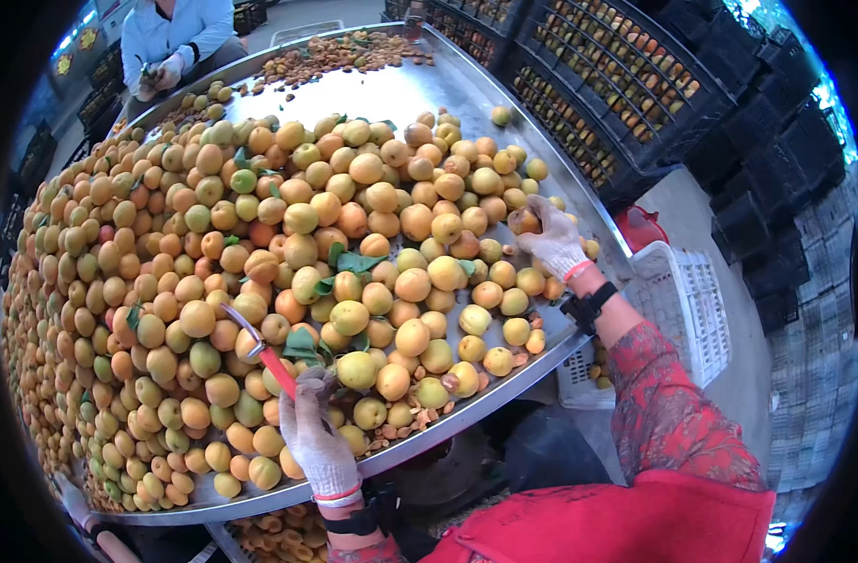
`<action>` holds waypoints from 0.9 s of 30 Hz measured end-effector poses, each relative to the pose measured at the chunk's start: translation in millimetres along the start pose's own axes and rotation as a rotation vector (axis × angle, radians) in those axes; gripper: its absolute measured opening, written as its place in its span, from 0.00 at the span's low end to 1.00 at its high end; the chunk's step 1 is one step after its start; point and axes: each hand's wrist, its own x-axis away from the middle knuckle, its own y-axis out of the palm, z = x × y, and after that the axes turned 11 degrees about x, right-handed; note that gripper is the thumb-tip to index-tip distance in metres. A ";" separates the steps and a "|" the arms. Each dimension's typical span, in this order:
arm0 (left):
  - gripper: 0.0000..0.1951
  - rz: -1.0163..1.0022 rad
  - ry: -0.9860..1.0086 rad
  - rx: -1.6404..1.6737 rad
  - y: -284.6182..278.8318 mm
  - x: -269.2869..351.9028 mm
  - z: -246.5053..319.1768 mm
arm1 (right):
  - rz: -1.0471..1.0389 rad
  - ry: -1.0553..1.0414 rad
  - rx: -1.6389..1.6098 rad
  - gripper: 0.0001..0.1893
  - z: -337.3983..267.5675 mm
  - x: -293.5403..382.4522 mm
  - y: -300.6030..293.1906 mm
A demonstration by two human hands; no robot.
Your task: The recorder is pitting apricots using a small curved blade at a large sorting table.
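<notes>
A large heap of apricots (pixel 260 267), yellow-orange with some greenish ones, covers much of a metal table. At the heap's near edge, my left hand (pixel 316 429) in a whitish, stained knit glove is closed on the red handle of a small curved-blade knife (pixel 277 369). The curved blade points up and left over the fruit. My right hand (pixel 550 236), gloved too, has its fingers around a brownish-orange apricot (pixel 525 221) near the table's right side. Green leaves (pixel 355 262) lie among the fruit between my hands.
The raised metal rim (pixel 471 401) runs before me. A white plastic basket (pixel 703 302) stands right; black crates of fruit (pixel 612 70) are stacked behind it. Halved fruit (pixel 281 535) lies below the rim. Pits (pixel 330 56) are heaped far back. A person (pixel 179 42) works across; another's gloved hand (pixel 73 498) is lower left.
</notes>
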 end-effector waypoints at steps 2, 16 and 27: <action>0.13 0.010 0.001 -0.016 -5.0 -2.4 -2.5 | -0.003 0.039 -0.297 0.37 -11.1 18.5 -3.0; 0.08 0.012 0.389 -0.529 -18.8 0.1 -31.5 | -0.076 0.562 -1.286 0.33 -164.8 89.8 -15.7; 0.12 0.113 0.391 -0.251 -20.7 102.6 -23.7 | -0.749 -0.217 -1.370 0.34 -180.5 196.5 -63.5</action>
